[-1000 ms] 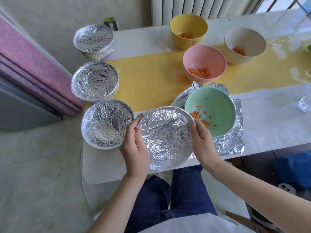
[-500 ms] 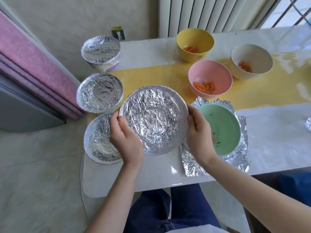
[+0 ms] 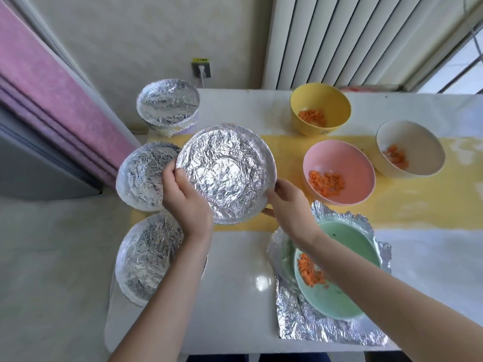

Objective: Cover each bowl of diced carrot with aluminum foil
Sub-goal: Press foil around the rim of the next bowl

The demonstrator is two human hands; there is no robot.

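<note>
gripping the foil-covered bowl (image 3: pixel 226 173) by its rim, left hand (image 3: pixel 187 202) and right hand (image 3: pixel 288 205) fingers curled.

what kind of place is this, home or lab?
Probably a home, likely a dining corner: a white radiator beside a barred window, a wall socket with a plug, and a table set with household bowls of diced carrot.

**Left edge packed, near middle open**

Three covered bowls (image 3: pixel 142 176) line the bench's (image 3: pixel 235 283) left edge. A lifted covered bowl (image 3: pixel 226 173) hangs just beside the middle one. Bare bench lies between the nearest and the green bowl (image 3: pixel 337 304). The pink bowl (image 3: pixel 339 163), yellow bowl (image 3: pixel 321 100) and cream bowl (image 3: pixel 415 142) crowd the far right.
</note>
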